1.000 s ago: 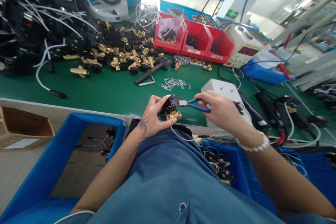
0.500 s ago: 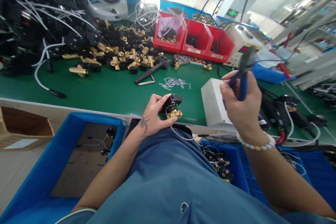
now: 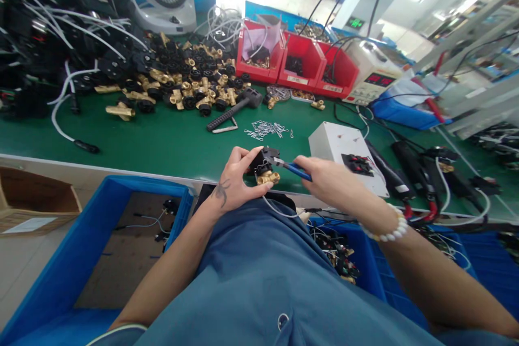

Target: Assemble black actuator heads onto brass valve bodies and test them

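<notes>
My left hand (image 3: 237, 178) is closed around a brass valve with a black housing (image 3: 267, 177), held at the bench's front edge. A white cable (image 3: 279, 212) trails below it toward the right. In my right hand (image 3: 324, 177) are blue-handled pliers (image 3: 298, 171), their jaws against the side of the black housing. Whether the jaws grip a wire clip there is too small to tell. Just beyond my hands, a scatter of small metal wire clips (image 3: 265, 130) lies on the green bench (image 3: 182, 146).
A hammer (image 3: 235, 109) lies behind the clips. Brass fittings (image 3: 203, 86) are heaped at the back left, beside red bins (image 3: 300, 65). A white box (image 3: 336, 146) stands to the right. Below the bench are a blue crate (image 3: 97, 227) and a cardboard box (image 3: 36, 200).
My right hand swung the pliers away to the right with jaws raised, then brought them back against the black housing. My left hand has kept its hold on the valve.
</notes>
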The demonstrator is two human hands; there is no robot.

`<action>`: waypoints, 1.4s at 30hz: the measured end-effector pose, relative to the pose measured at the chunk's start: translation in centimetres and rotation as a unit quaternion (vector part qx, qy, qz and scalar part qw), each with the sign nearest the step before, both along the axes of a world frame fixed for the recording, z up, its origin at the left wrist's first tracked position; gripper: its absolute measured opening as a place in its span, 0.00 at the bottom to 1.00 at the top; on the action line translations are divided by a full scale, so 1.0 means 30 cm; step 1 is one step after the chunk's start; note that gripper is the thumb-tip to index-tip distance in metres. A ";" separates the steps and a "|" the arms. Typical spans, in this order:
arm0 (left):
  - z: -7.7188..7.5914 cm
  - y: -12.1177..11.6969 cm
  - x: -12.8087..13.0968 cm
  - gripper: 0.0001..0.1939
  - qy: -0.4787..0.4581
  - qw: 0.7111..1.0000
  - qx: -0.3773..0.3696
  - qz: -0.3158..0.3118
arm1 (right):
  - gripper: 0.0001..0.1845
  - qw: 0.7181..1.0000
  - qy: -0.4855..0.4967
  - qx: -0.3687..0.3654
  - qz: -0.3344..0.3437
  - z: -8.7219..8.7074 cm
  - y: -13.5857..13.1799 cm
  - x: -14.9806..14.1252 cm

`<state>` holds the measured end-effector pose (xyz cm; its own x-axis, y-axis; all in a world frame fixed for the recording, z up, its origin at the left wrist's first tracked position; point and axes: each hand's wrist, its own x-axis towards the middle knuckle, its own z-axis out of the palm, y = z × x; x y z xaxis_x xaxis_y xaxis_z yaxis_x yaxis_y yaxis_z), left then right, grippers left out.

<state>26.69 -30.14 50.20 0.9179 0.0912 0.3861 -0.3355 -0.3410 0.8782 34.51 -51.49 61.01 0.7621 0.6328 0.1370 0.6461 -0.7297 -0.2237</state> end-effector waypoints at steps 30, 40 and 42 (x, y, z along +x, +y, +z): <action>0.003 -0.005 0.002 0.37 -0.008 1.000 0.001 0.002 | 0.11 0.998 -0.008 0.018 -0.064 0.007 0.025 -0.032; 0.009 -0.026 0.011 0.35 -0.008 0.999 0.033 0.009 | 0.25 0.953 0.244 0.160 0.084 -0.015 0.056 -0.007; 0.008 -0.035 0.013 0.31 -0.015 0.999 0.022 0.023 | 0.28 0.931 0.306 0.156 0.124 -0.047 0.064 0.001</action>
